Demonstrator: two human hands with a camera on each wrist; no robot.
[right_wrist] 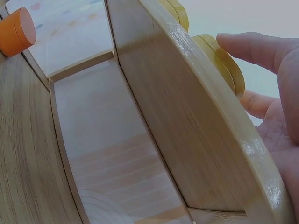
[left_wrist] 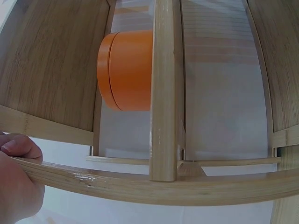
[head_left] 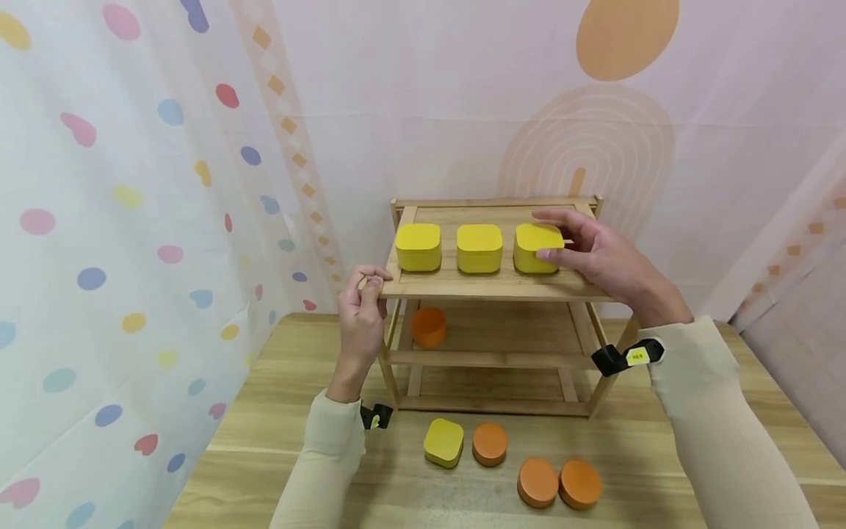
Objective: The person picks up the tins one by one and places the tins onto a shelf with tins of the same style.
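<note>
My right hand holds the rightmost yellow tin on the rack's top shelf, thumb at its front and fingers behind; the right wrist view shows the thumb and a finger at this yellow tin. Two more yellow tins, one in the middle and one at the left, stand beside it in a row. My left hand grips the top shelf's front left corner, its fingers curled round the wood, as the left wrist view shows of the hand.
An orange tin stands on the middle shelf at the left. Before the rack on the wooden table lie a yellow tin and orange tins. A patterned curtain hangs behind.
</note>
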